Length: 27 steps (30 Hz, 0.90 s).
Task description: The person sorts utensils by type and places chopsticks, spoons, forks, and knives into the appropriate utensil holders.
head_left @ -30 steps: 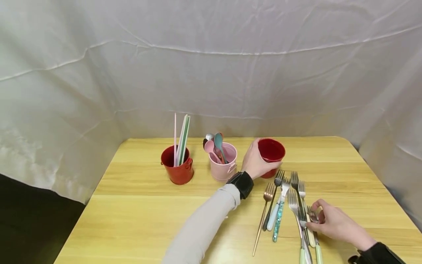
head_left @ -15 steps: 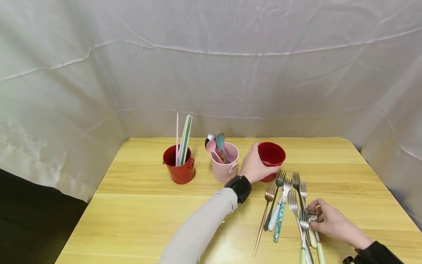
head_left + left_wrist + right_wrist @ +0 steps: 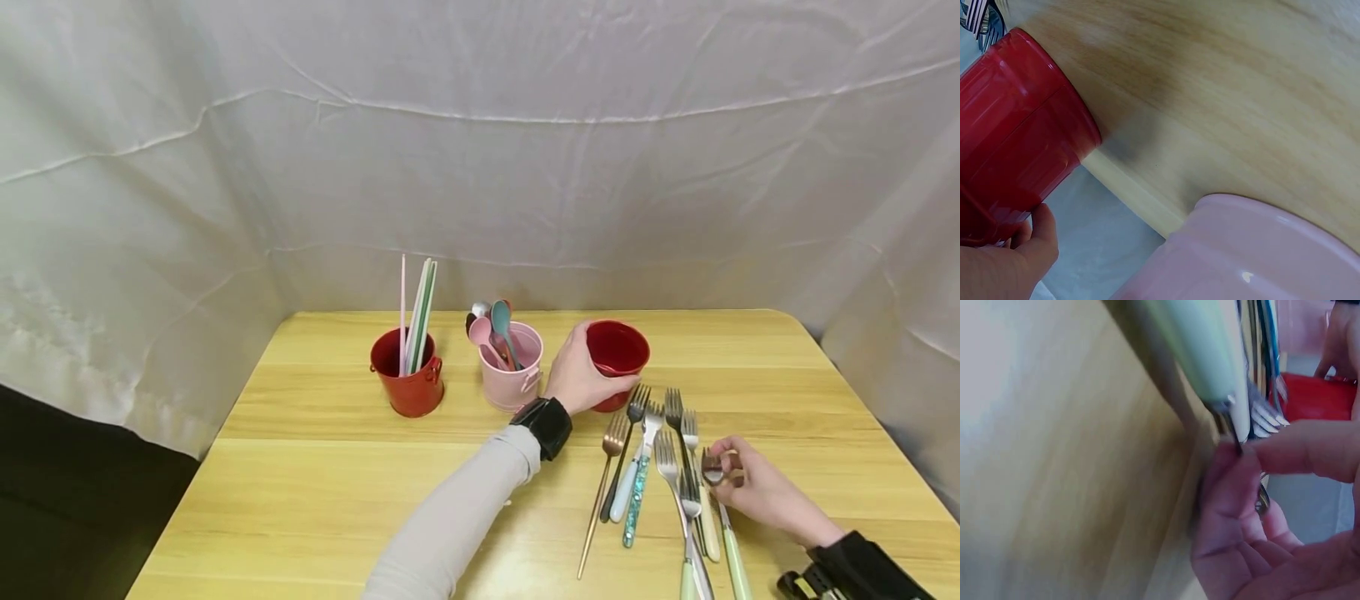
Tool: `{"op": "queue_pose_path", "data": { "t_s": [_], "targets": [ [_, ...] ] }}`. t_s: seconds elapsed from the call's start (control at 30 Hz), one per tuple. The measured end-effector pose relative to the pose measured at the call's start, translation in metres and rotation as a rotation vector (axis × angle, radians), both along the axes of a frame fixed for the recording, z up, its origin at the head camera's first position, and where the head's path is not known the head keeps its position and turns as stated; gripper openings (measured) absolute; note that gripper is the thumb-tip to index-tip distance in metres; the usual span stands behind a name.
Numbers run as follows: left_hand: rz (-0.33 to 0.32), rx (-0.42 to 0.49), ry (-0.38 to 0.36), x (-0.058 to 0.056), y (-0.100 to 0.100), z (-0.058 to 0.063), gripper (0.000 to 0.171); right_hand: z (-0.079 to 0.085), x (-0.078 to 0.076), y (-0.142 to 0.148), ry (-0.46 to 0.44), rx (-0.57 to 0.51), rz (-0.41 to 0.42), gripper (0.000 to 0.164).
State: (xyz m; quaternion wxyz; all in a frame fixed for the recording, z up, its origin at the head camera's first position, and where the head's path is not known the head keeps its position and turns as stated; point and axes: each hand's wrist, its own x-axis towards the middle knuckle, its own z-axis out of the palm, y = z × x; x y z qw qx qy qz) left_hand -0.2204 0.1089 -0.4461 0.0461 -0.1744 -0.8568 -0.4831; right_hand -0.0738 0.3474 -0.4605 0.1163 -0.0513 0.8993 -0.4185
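My left hand [image 3: 585,375] grips the right-hand red bucket [image 3: 617,343] by its side, thumb at the near side; in the left wrist view the bucket's wall [image 3: 1029,125] shows beside the curled fingers. My right hand [image 3: 768,492] pinches a fork with a pale green handle [image 3: 735,554] at its metal neck. That handle [image 3: 1200,350] points away from the fingers in the right wrist view. Left of this hand lie several other forks, among them a copper one [image 3: 613,437], a black one [image 3: 637,406] and one with a glittery teal handle [image 3: 637,500].
A pink bucket [image 3: 510,387] holding several spoons [image 3: 500,321] stands left of my left hand. Farther left, another red bucket [image 3: 411,396] holds upright chopsticks [image 3: 420,317]. A pale cloth [image 3: 480,167] hangs behind the wooden table [image 3: 315,500].
My right hand has drawn the pinched fork slightly away from its neighbours, with its head moving up and right in view. The left hand keeps its grip on the red bucket.
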Motion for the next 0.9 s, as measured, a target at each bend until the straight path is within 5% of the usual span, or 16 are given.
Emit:
{"op": "queue_pose_path", "data": {
  "t_s": [0.43, 0.67, 0.9],
  "targets": [
    [0.001, -0.002, -0.004, 0.001, -0.001, 0.003, 0.086, 0.011, -0.016, 0.004, 0.104, -0.091, -0.151, 0.069],
    [0.003, -0.008, 0.0, 0.001, 0.0, 0.001, 0.087, 0.022, -0.026, -0.004, 0.251, -0.001, -0.176, 0.035],
    [0.007, -0.018, 0.013, 0.0, 0.0, 0.0, 0.089, 0.04, -0.042, -0.018, 0.432, 0.007, -0.204, 0.025]
  ]
}}
